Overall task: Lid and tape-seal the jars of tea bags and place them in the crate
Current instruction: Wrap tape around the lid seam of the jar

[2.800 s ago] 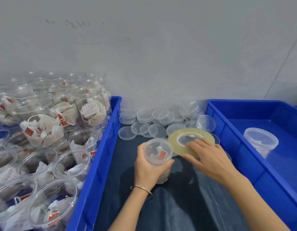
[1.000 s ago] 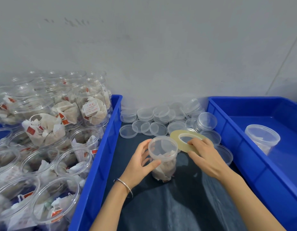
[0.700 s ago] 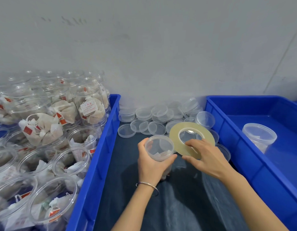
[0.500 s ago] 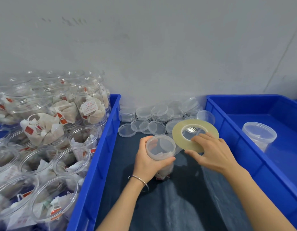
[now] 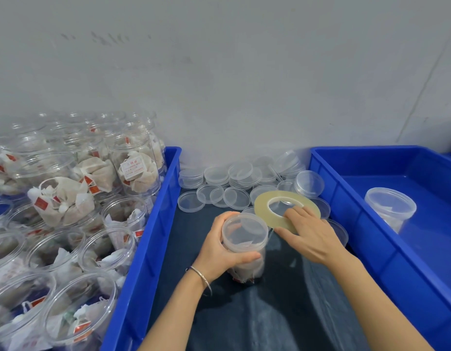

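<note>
Compared with half a second earlier, the tape roll [image 5: 287, 208] is drawn slightly away from the lidded jar [image 5: 244, 243], and a thin strip now seems stretched between them; sealing is therefore judged under way, not finished; the jar is gripped round its upper wall by the left hand [image 5: 220, 252] and stands on the dark mat [image 5: 282, 312] between two blue crates; the roll is held flat by the right hand [image 5: 311, 236], fingers over its face and thumb beneath; one sealed jar [image 5: 389, 209] is counted in the right crate [image 5: 386, 252]; roughly fifteen loose lids [image 5: 236, 197] are seen, the pile overlapping; the open jars in the left crate [image 5: 153, 239] cannot be counted exactly.
</note>
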Demonstrator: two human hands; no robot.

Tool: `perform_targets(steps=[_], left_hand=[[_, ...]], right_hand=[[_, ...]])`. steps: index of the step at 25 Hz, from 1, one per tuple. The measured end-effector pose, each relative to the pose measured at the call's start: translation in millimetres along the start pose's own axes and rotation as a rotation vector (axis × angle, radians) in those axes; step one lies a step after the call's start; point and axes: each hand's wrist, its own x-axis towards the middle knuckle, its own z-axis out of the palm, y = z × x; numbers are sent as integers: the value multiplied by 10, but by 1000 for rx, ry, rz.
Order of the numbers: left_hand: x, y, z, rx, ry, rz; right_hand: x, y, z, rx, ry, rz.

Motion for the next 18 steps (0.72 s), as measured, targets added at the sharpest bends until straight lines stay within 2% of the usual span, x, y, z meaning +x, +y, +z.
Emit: perform_targets(steps=[5, 11, 15, 18], left_hand=[[-4, -27, -42, 28, -29, -36], [-81, -35, -90, -59, -18, -66], [-123, 25, -16, 9, 3, -41], [-132, 93, 66, 156, 72, -16]], right_hand=[[-13, -83, 105, 34, 2, 22], [-42, -89, 132, 52, 0, 40], [-45, -78, 140, 53, -10, 64], [-60, -74, 162, 57, -19, 74]])
